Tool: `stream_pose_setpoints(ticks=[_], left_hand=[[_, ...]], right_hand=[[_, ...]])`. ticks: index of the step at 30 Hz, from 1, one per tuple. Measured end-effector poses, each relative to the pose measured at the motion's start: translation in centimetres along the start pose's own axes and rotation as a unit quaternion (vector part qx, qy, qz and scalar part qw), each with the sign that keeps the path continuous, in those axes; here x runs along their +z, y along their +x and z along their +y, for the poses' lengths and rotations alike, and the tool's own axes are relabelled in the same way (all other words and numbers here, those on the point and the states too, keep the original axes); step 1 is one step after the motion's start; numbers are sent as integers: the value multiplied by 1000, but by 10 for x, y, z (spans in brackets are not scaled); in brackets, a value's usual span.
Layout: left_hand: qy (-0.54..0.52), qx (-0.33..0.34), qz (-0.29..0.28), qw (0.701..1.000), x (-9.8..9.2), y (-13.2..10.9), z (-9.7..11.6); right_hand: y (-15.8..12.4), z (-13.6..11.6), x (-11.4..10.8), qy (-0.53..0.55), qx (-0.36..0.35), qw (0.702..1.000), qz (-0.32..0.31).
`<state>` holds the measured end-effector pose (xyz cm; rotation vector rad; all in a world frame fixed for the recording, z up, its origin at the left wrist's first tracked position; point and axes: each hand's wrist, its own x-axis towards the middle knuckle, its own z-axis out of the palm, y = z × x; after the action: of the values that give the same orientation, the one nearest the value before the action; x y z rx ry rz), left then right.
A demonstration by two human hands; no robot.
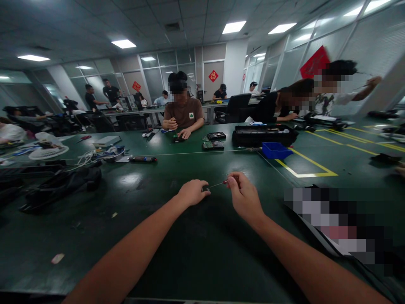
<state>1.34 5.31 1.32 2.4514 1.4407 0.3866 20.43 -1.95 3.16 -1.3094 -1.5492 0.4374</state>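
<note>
Over the green tabletop, my right hand [243, 192] is closed round the reddish handle of a thin screwdriver [217, 184]. Its metal shaft points left, toward my left hand [192, 192]. Between the thumb and fingers of that left hand is a small dark part [205, 189], too small to identify. The screwdriver's tip reaches this part; I cannot tell whether it touches. Beyond my hands, two opened hard drives [214, 145] lie with a green circuit board showing.
A blue plastic bin [276, 150] and a long black tray [265, 136] stand ahead right. An electric screwdriver [143, 159], cables [87, 158] and a black bag [65, 185] lie left. Opposite, a person [182, 112] handles a small device. Papers [325, 223] lie at right.
</note>
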Motion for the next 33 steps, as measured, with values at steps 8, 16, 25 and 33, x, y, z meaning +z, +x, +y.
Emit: stream_pose_setpoints(ticks=[8, 16, 25, 33], left_hand=[[-60, -13, 31, 998, -1, 3, -13], [-445, -187, 141, 865, -53, -29, -77], [-536, -368, 391, 651, -133, -122, -167], [-403, -445, 520, 608, -170, -212, -209]], right_hand=[[0, 0, -1, 3, -4, 1000, 4], [-1, -1, -1, 5, -3, 1000, -11], [-1, 0, 2, 10, -13, 1000, -19], [-1, -2, 2, 13, -10, 999, -33]])
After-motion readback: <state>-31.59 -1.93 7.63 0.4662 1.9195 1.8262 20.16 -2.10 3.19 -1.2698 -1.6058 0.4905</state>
